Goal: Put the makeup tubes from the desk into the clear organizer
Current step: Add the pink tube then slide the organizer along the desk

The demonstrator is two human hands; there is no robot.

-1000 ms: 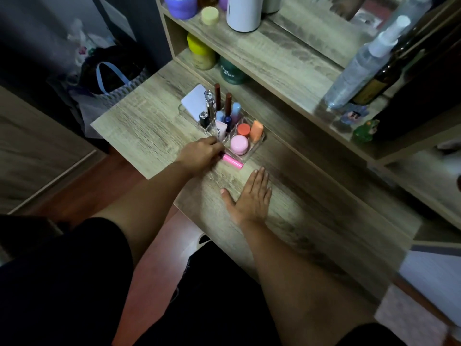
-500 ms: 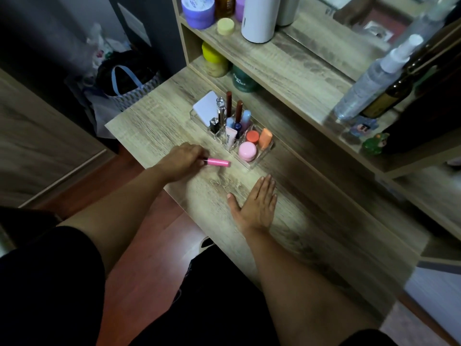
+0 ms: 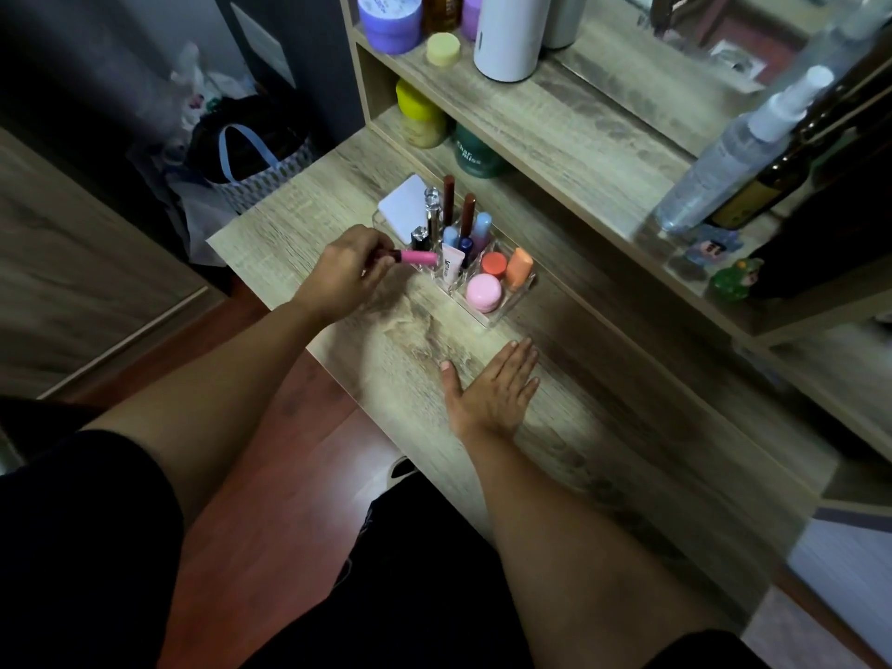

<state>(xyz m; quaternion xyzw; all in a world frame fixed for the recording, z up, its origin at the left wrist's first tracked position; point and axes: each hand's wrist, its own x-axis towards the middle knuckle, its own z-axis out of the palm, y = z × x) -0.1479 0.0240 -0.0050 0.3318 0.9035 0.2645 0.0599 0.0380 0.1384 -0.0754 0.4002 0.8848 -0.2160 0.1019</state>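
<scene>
In the clear organizer (image 3: 502, 315), tubes (image 3: 467, 214) stand upright.

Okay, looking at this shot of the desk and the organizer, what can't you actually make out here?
Head view only:
- Rear end of the pink tube: wrapped by the left hand.
- Dividers of the clear organizer: transparent and crowded, so the free slot is unclear.
- White tube label: too small.
- Right hand palm: flat on the desk, underside hidden.

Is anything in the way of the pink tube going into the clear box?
Nothing visible blocks it. The left hand holds the pink tube sideways right at the clear organizer, whose slots already hold several upright tubes.
</scene>
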